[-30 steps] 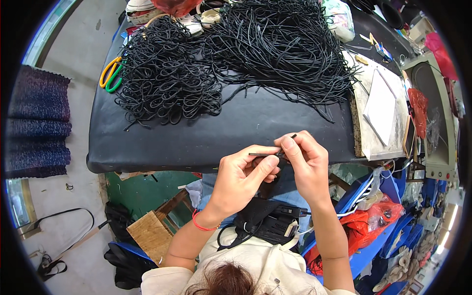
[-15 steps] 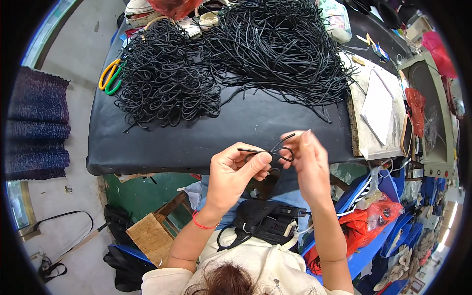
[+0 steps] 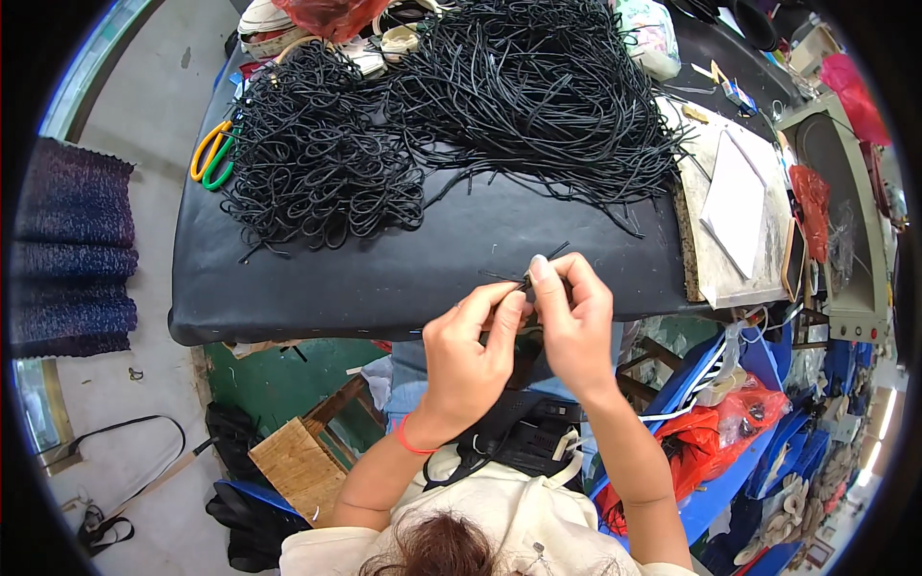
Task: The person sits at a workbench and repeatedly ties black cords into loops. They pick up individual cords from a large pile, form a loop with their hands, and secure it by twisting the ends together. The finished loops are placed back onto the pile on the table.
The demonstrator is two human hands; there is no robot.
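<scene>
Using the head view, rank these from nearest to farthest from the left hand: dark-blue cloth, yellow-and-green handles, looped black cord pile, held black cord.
1. Held black cord: at the left hand's fingertips.
2. Looped black cord pile: ahead-left, on the table.
3. Yellow-and-green handles: left of that pile.
4. Dark-blue cloth: far left, beyond the table.

A smooth black-covered counter (image 3: 461, 240) carries a heap of loose black cords (image 3: 538, 106). Left of that heap I see a pile of looped black cords (image 3: 327, 154) and yellow-and-green-handled scissors (image 3: 213, 154); right of it, a whitish plastic bag (image 3: 650, 40) and a stained pale board (image 3: 709, 269).
</scene>
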